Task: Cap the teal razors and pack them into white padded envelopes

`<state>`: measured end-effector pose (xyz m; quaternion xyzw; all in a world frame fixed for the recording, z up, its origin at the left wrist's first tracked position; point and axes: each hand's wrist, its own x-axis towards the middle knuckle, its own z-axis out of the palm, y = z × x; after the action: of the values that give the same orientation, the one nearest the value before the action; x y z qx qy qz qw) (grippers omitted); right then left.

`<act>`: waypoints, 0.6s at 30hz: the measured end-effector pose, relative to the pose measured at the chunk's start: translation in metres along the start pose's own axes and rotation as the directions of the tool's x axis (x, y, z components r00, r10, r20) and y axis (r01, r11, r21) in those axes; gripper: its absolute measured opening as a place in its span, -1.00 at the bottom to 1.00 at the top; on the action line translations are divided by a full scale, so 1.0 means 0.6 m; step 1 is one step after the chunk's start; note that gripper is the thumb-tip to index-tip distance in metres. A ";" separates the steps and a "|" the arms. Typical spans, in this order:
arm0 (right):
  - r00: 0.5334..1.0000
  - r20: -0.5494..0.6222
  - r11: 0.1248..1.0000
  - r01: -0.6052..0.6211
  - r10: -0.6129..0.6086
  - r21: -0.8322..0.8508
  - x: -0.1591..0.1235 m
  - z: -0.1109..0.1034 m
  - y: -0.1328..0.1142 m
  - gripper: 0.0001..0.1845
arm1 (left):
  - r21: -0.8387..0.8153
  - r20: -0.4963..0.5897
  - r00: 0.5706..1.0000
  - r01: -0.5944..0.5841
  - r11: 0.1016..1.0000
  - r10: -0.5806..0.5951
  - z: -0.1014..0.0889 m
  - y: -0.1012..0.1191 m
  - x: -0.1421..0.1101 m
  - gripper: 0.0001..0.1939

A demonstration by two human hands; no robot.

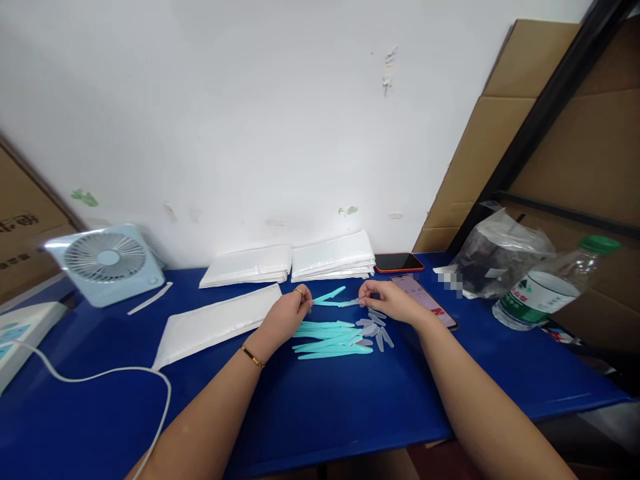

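Observation:
My left hand (286,313) and my right hand (387,300) hold a thin teal plastic piece (333,301) between them, just above the blue table (325,413). The left pinches its teal end, the right pinches its clear tip. A second teal piece (330,293) juts up beside it. Below the hands lies a pile of several teal pieces (327,339) with clear plastic caps (376,330) scattered at their right ends.
White bags lie flat at left (215,323) and stacked by the wall (290,263). A small fan (107,263) and white cable (100,377) sit left. Two phones (399,262) (425,300), a plastic bag (495,257) and a water bottle (550,283) sit right. Cardboard leans behind.

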<state>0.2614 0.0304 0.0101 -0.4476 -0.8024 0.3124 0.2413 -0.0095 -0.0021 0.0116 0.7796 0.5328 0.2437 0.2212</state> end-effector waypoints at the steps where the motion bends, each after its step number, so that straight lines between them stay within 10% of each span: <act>1: 1.000 -0.024 0.998 -0.011 0.012 0.061 0.000 0.001 0.000 -0.80 | -0.039 -0.003 1.000 -0.010 0.999 0.010 -0.001 0.000 0.000 -0.85; 18: 0.981 -0.192 0.904 0.053 0.033 0.424 0.009 0.019 -0.001 -0.70 | -0.146 -0.012 1.000 -0.028 0.989 0.027 0.002 -0.010 0.002 -0.77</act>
<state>0.2507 0.0316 0.0033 -0.4081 -0.6891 0.4342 0.4124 -0.0128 0.0007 0.0071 0.7674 0.5038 0.2889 0.2717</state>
